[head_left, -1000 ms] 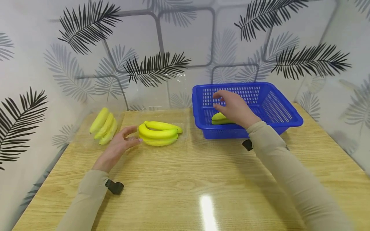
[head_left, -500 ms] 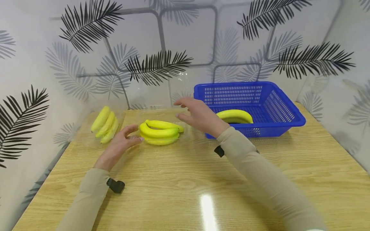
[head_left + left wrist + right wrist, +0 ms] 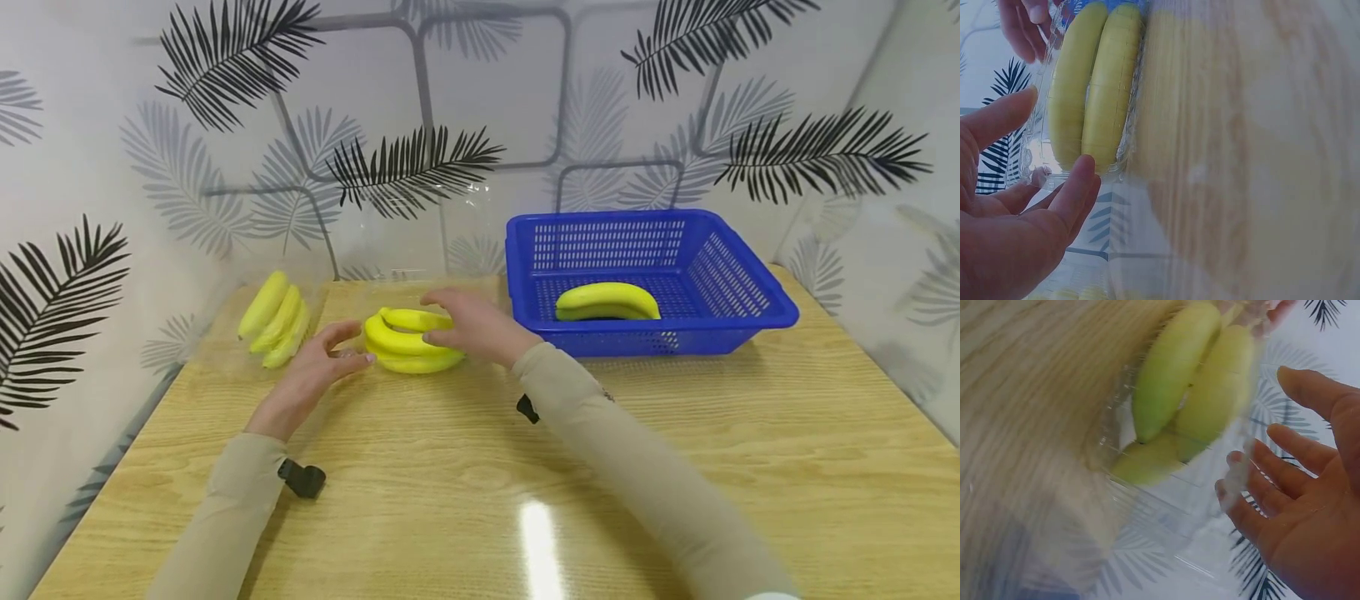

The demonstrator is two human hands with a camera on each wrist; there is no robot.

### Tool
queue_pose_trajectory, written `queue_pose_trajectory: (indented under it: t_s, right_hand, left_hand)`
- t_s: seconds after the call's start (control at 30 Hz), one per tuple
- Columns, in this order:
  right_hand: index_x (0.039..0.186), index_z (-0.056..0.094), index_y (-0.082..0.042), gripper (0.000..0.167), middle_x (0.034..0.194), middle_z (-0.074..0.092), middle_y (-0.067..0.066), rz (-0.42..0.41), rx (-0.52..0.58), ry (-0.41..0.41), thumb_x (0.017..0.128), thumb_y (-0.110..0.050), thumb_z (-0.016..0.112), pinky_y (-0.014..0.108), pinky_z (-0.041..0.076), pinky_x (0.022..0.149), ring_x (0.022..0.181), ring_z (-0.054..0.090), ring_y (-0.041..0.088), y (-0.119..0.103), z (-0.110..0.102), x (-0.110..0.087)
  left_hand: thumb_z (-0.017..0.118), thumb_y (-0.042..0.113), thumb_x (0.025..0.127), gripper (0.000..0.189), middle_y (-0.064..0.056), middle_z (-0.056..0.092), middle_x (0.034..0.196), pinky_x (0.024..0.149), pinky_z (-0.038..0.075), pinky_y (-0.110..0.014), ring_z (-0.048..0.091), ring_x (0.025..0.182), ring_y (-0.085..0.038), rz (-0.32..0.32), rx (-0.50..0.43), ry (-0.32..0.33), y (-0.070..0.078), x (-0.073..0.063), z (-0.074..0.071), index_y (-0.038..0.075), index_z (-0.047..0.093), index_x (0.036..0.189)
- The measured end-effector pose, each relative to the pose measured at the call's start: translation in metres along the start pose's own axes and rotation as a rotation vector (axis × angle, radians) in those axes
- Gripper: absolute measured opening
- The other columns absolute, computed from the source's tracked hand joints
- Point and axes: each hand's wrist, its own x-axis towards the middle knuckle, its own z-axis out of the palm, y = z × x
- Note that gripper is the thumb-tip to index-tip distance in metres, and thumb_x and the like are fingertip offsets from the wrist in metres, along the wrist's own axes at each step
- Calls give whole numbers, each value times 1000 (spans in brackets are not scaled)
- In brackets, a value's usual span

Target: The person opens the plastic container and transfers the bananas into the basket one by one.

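Observation:
In the head view, a bunch of yellow bananas [image 3: 408, 365] lies in a clear plastic box [image 3: 483, 333]. My left hand [image 3: 306, 377] is at the box's left end, its thumb and fingers apart; in the left wrist view, the fingertips [image 3: 1079, 178] are against that end. Over the right part of the bunch is my right hand [image 3: 480, 327], fingers spread, hiding some of the fruit. The right wrist view shows the right hand's fingers at the box's wall, apart from the bananas [image 3: 1204, 387].
A second clear box with bananas [image 3: 277, 321] stands at the left, beyond my left hand. At the back right, a blue plastic basket [image 3: 637, 342] holds a banana [image 3: 607, 300]. Behind the wooden table [image 3: 450, 500] rises a leaf-patterned wall [image 3: 487, 83].
My right hand has moved left and down from above the blue basket to the bunch in the clear box, uncovering the banana in the basket. The left hand stays at the box's end.

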Motion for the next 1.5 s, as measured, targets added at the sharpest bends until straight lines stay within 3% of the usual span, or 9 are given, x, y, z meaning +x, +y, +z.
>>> queue_pose_trajectory:
  t_s: [0.4, 1.0, 1.27, 1.5]
  right_hand:
    - [146, 46, -11, 77, 143, 51, 6, 11, 6, -56, 81, -31, 82, 35, 34, 110, 127, 49, 23, 12, 21, 25]
    - [139, 51, -13, 68, 133, 58, 3, -3, 0, -41, 81, -30, 81, 32, 41, 100, 109, 53, 16, 13, 23, 28]
    - [145, 46, -12, 74, 139, 54, 4, 6, 2, -26, 82, -31, 80, 34, 38, 105, 117, 52, 17, 9, 18, 28]
    - [145, 46, -12, 74, 140, 53, 3, -38, -22, 16, 83, -30, 80, 32, 38, 105, 118, 51, 16, 0, 5, 25]
  left_hand:
    - [69, 29, 94, 81, -8, 18, 161, 114, 23, -54, 21, 144, -36, 7, -8, 1, -2, 1, 0, 12, 21, 157]
    - [69, 29, 94, 81, -7, 17, 162, 114, 23, -54, 21, 145, -35, 1, -5, 3, 1, 0, 0, 13, 21, 157]
    - [69, 28, 94, 79, -7, 19, 161, 113, 25, -53, 25, 143, -34, 11, -29, -2, 1, 0, 1, 13, 23, 157]
    - [71, 31, 92, 82, -7, 21, 160, 113, 27, -52, 28, 142, -33, 13, -37, 1, 0, 0, 1, 11, 24, 156]
